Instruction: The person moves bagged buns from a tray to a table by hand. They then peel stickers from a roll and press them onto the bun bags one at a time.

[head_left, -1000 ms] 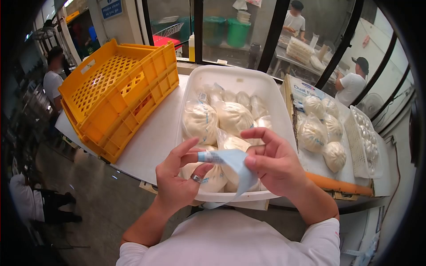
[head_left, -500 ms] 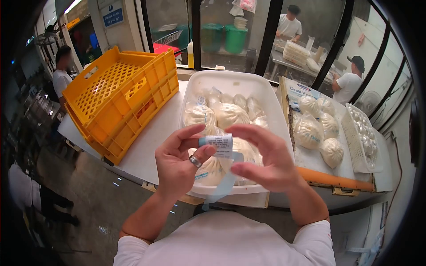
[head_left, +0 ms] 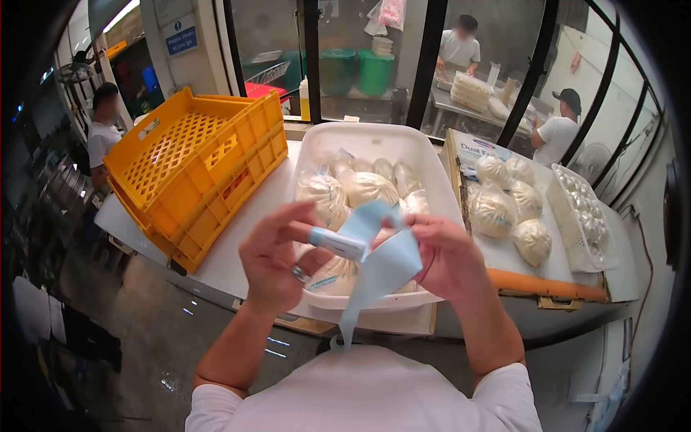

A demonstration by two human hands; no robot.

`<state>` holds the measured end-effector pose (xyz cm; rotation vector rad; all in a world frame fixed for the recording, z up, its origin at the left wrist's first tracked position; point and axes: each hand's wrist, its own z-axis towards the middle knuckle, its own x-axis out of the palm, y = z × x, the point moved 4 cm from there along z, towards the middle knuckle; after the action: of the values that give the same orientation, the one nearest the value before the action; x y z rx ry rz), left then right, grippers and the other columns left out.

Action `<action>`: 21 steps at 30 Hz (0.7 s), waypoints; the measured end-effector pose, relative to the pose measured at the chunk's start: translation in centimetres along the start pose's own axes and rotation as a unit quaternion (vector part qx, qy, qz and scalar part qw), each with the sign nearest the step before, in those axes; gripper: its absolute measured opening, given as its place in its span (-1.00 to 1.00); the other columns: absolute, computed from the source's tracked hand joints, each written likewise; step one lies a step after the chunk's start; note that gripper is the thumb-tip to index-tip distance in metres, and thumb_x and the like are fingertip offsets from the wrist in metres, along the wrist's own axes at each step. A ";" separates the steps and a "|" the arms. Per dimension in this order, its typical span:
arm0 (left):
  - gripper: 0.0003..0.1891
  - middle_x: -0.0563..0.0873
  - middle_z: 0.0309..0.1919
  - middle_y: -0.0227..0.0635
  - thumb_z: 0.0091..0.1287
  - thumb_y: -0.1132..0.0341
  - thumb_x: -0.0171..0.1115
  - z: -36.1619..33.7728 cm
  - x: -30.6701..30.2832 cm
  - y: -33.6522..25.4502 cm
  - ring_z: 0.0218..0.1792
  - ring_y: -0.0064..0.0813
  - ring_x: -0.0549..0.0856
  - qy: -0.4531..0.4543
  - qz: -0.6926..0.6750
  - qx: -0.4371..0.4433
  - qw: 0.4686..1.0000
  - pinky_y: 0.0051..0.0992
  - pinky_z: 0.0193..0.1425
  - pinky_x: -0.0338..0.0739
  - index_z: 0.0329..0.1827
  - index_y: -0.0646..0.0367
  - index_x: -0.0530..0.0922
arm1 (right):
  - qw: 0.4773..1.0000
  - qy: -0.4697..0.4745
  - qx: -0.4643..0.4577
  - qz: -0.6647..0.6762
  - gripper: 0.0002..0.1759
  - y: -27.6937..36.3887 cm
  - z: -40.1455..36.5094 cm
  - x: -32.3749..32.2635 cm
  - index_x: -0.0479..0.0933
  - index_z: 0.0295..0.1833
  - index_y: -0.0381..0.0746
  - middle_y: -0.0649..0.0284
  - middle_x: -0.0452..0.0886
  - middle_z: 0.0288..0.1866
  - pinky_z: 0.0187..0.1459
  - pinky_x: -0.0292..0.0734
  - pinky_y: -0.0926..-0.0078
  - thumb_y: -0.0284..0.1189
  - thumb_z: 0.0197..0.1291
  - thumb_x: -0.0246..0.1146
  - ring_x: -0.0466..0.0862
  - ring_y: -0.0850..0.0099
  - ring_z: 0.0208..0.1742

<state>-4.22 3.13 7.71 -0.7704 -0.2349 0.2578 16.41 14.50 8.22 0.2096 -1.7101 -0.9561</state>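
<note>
A small rolled strip of printed labels (head_left: 340,243) sits at the fingertips of my left hand (head_left: 277,255), which has a ring on one finger. The print is blurred. My right hand (head_left: 450,255) pinches the light blue backing strip (head_left: 389,263), which runs from the roll, folds over and hangs down toward my shirt. Beneath both hands stands a white plastic tub (head_left: 306,144) with several clear bags of pale, round contents (head_left: 371,189) inside. My hands and the strip cover part of the bags.
Yellow stacked crates (head_left: 209,173) stand on the left of the table. To the right, several more filled bags (head_left: 495,209) lie on a board beside a white basket (head_left: 576,223) of small wrapped pieces. Other people work behind the glass and at far left.
My right hand has closed on the backing strip and moved a little right, spreading and folding it. The label roll has tilted in my left hand. The view has shifted slightly.
</note>
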 end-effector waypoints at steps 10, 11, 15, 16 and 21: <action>-0.52 0.83 -0.22 -0.19 0.31 0.51 0.50 5.0 1.8 -3.4 -0.19 -0.61 0.78 -0.060 -0.003 -0.025 0.998 -0.61 -0.05 0.66 0.28 0.29 0.55 | 0.731 -0.088 -0.433 -0.521 -0.51 0.9 -1.9 6.0 0.45 0.25 -0.30 0.10 0.63 0.14 0.15 0.64 0.37 -0.56 0.24 0.42 0.69 0.35 0.14; -0.53 0.83 -0.23 -0.21 0.31 0.51 0.50 5.3 2.6 -3.8 -0.20 -0.62 0.78 -0.060 -0.013 -0.026 0.998 -0.63 -0.08 0.66 0.27 0.28 0.55 | 0.732 -0.091 -0.422 -0.527 -0.50 0.1 -1.4 6.4 0.44 0.26 -0.30 0.09 0.66 0.08 0.13 0.65 0.36 -0.56 0.24 0.41 0.71 0.33 0.10; -0.56 0.84 -0.24 -0.26 0.32 0.51 0.49 7.0 2.9 -4.6 -0.22 -0.64 0.78 -0.091 -0.026 0.007 0.995 -0.64 -0.14 0.66 0.23 0.27 0.57 | 0.905 -0.013 -0.258 -0.339 -0.50 -2.2 1.2 4.5 0.40 0.27 -0.34 -0.01 0.71 -0.15 0.03 0.73 0.24 -0.53 0.26 0.38 0.78 0.21 -0.06; -0.60 0.84 -0.25 -0.28 0.34 0.51 0.47 7.6 2.3 -4.4 -0.23 -0.62 0.79 -0.122 -0.038 0.009 0.992 -0.64 -0.16 0.68 0.21 0.27 0.57 | 0.961 0.047 -0.173 -0.211 -0.52 -2.1 1.2 4.0 0.40 0.26 -0.35 -0.04 0.72 -0.20 0.00 0.74 0.20 -0.50 0.28 0.36 0.79 0.18 -0.11; -0.66 0.83 -0.20 -0.28 0.37 0.49 0.44 9.0 0.0 -4.9 -0.22 -0.56 0.81 -0.171 -0.194 0.009 0.966 -0.62 -0.24 0.69 0.15 0.27 0.57 | 0.984 0.156 0.029 0.078 -0.69 -3.1 0.2 1.9 0.51 0.09 -0.42 -0.13 0.71 -0.35 -0.10 0.76 -0.01 -0.37 0.44 0.20 0.77 0.06 -0.40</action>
<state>-6.20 5.62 17.41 -0.6418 -0.7005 0.0174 14.56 11.43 7.48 0.2461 -1.4431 -0.7164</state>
